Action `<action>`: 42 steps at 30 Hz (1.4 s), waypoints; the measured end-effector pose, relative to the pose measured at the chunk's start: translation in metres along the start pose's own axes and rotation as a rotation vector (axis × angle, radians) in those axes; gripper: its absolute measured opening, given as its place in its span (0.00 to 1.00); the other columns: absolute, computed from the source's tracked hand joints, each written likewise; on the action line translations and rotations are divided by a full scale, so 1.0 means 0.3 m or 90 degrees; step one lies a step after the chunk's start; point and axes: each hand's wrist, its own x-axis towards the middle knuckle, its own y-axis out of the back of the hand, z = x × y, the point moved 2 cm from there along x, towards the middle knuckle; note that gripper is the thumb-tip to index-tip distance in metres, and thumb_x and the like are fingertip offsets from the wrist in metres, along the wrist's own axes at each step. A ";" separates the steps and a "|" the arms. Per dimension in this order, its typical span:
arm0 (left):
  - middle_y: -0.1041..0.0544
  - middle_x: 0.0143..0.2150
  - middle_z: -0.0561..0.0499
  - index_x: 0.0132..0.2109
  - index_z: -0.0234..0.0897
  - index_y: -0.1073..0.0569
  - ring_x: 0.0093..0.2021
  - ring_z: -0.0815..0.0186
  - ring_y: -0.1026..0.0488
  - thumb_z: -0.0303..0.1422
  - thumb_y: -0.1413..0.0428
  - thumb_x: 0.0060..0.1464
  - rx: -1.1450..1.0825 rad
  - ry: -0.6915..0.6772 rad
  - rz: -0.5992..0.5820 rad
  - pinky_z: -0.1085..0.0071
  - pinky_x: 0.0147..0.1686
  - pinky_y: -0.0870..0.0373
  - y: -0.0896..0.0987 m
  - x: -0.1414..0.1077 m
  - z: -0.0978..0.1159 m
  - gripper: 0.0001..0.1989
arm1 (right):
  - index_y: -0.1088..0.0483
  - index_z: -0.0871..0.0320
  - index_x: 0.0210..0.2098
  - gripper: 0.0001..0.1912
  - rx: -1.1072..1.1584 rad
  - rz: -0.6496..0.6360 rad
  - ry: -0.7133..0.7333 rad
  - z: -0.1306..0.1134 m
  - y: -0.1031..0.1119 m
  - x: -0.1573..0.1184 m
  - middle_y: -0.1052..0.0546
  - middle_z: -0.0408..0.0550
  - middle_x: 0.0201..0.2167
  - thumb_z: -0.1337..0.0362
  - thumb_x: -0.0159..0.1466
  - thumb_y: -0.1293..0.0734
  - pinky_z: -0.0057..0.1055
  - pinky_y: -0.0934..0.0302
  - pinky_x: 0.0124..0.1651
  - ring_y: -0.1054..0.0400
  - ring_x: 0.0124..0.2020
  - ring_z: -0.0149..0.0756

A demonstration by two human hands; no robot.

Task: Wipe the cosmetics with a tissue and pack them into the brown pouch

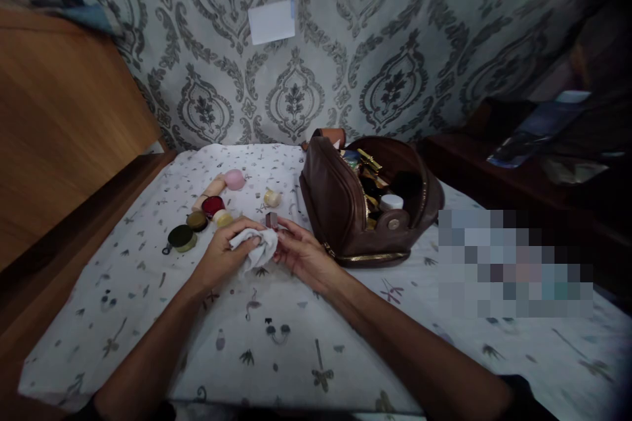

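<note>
My left hand is closed around a crumpled white cloth. Pinched in the fingers of my right hand is a small bottle with a squarish brown cap; most of its body is hidden by the cloth and fingers. Both hands meet over the bed-like patterned sheet, and the cloth appears to touch the bottle. Just beyond them lie a yellowish jar and another yellow one. An open brown leather toiletry bag stands right of my right hand, holding gold-coloured items and a white-lidded jar.
To the left are a dark green round container, an olive one, a red-topped jar, a peach tube and a pink rounded item. Wooden furniture borders the left side. A patterned wall rises behind.
</note>
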 end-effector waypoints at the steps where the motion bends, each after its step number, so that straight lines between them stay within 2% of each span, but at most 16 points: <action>1: 0.22 0.38 0.48 0.41 0.37 0.21 0.40 0.61 0.26 0.39 0.41 0.55 -0.019 0.006 -0.040 0.68 0.42 0.31 -0.002 -0.004 0.005 0.11 | 0.26 0.55 0.47 0.28 0.000 0.015 0.002 -0.003 0.002 0.002 0.22 0.41 0.33 0.65 0.47 0.20 0.26 0.35 0.32 0.30 0.29 0.28; 3: 0.22 0.38 0.48 0.40 0.37 0.21 0.40 0.61 0.26 0.39 0.40 0.55 -0.079 0.036 -0.097 0.69 0.41 0.30 -0.006 -0.011 0.008 0.11 | 0.27 0.55 0.49 0.29 -0.003 0.029 -0.002 -0.010 -0.001 0.002 0.21 0.41 0.33 0.65 0.48 0.20 0.26 0.35 0.33 0.29 0.29 0.28; 5: 0.22 0.38 0.47 0.40 0.36 0.21 0.37 0.63 0.27 0.40 0.38 0.52 -0.151 0.079 -0.103 0.71 0.37 0.30 -0.009 -0.016 0.000 0.12 | 0.27 0.55 0.48 0.28 -0.003 0.024 -0.013 -0.015 -0.009 -0.002 0.21 0.41 0.32 0.64 0.48 0.20 0.26 0.35 0.33 0.30 0.28 0.27; 7: 0.23 0.35 0.48 0.38 0.35 0.22 0.32 0.65 0.28 0.41 0.35 0.49 -0.215 0.111 -0.045 0.72 0.32 0.31 -0.007 -0.015 -0.014 0.14 | 0.26 0.55 0.44 0.25 -0.004 0.014 -0.020 -0.017 -0.019 -0.008 0.21 0.41 0.31 0.63 0.48 0.20 0.24 0.37 0.30 0.30 0.27 0.27; 9: 0.25 0.32 0.51 0.38 0.35 0.23 0.29 0.68 0.31 0.41 0.34 0.46 -0.254 0.125 0.054 0.74 0.28 0.33 0.000 -0.009 -0.032 0.15 | 0.26 0.56 0.40 0.23 -0.011 0.006 -0.027 -0.016 -0.025 -0.011 0.21 0.41 0.29 0.62 0.47 0.19 0.23 0.38 0.29 0.29 0.29 0.27; 12: 0.27 0.31 0.53 0.39 0.36 0.24 0.28 0.70 0.33 0.39 0.35 0.47 -0.219 0.109 0.180 0.76 0.28 0.36 0.014 0.000 -0.052 0.15 | 0.26 0.58 0.38 0.23 -0.024 0.001 -0.039 -0.007 -0.024 -0.010 0.20 0.45 0.32 0.61 0.46 0.19 0.23 0.35 0.34 0.26 0.34 0.30; 16: 0.26 0.36 0.52 0.41 0.36 0.25 0.34 0.68 0.30 0.39 0.39 0.53 -0.077 0.065 0.220 0.74 0.33 0.35 0.010 0.001 -0.055 0.12 | 0.26 0.58 0.39 0.22 -0.002 -0.006 -0.033 0.014 -0.015 -0.002 0.21 0.44 0.31 0.59 0.48 0.19 0.26 0.34 0.37 0.27 0.32 0.29; 20: 0.25 0.41 0.50 0.45 0.37 0.27 0.40 0.63 0.29 0.41 0.45 0.59 0.066 0.027 0.206 0.70 0.40 0.33 -0.028 -0.012 -0.050 0.13 | 0.24 0.58 0.42 0.22 0.012 -0.021 -0.023 0.031 -0.015 -0.001 0.22 0.44 0.33 0.59 0.50 0.20 0.28 0.34 0.39 0.30 0.32 0.29; 22: 0.26 0.44 0.48 0.48 0.37 0.29 0.45 0.60 0.29 0.40 0.45 0.60 0.143 -0.022 0.185 0.66 0.47 0.33 -0.053 -0.021 -0.048 0.14 | 0.23 0.57 0.41 0.21 0.005 -0.021 -0.011 0.031 -0.017 -0.004 0.22 0.43 0.34 0.61 0.49 0.20 0.28 0.35 0.41 0.31 0.33 0.28; 25: 0.30 0.51 0.43 0.56 0.36 0.34 0.53 0.56 0.32 0.38 0.43 0.59 0.241 -0.107 0.134 0.60 0.54 0.35 -0.088 -0.034 -0.044 0.20 | 0.22 0.56 0.39 0.21 -0.009 0.003 0.021 0.023 -0.016 -0.007 0.23 0.42 0.35 0.62 0.47 0.19 0.24 0.38 0.38 0.33 0.33 0.27; 29: 0.34 0.54 0.41 0.61 0.38 0.37 0.56 0.56 0.34 0.32 0.49 0.63 0.314 -0.139 0.117 0.58 0.57 0.35 -0.106 -0.044 -0.043 0.20 | 0.22 0.56 0.39 0.22 -0.010 0.008 0.031 0.016 -0.013 -0.005 0.23 0.43 0.34 0.62 0.45 0.19 0.26 0.38 0.41 0.33 0.34 0.28; 33: 0.33 0.50 0.44 0.60 0.40 0.32 0.52 0.59 0.31 0.28 0.53 0.64 0.330 -0.160 0.131 0.62 0.53 0.32 -0.102 -0.045 -0.040 0.18 | 0.23 0.57 0.40 0.22 -0.009 0.007 0.022 0.020 -0.010 0.002 0.22 0.43 0.34 0.63 0.46 0.19 0.29 0.38 0.46 0.31 0.36 0.31; 36: 0.29 0.48 0.45 0.59 0.40 0.31 0.50 0.60 0.30 0.28 0.53 0.65 0.311 -0.183 0.115 0.63 0.52 0.31 -0.102 -0.047 -0.034 0.17 | 0.23 0.57 0.40 0.22 -0.017 0.017 0.033 0.019 -0.007 0.008 0.22 0.42 0.32 0.64 0.46 0.20 0.27 0.39 0.40 0.32 0.33 0.29; 39: 0.27 0.47 0.44 0.58 0.40 0.30 0.48 0.60 0.29 0.30 0.52 0.65 0.281 -0.183 0.059 0.64 0.49 0.31 -0.107 -0.050 -0.024 0.16 | 0.23 0.57 0.40 0.23 -0.013 0.053 0.035 0.008 -0.001 0.011 0.22 0.42 0.33 0.65 0.44 0.20 0.24 0.40 0.35 0.33 0.30 0.27; 42: 0.25 0.46 0.43 0.55 0.38 0.28 0.46 0.60 0.28 0.33 0.51 0.65 0.203 -0.182 -0.055 0.65 0.47 0.30 -0.113 -0.051 -0.004 0.15 | 0.24 0.58 0.40 0.23 0.006 0.069 0.027 -0.009 0.006 0.011 0.21 0.43 0.32 0.66 0.45 0.20 0.25 0.38 0.37 0.31 0.31 0.29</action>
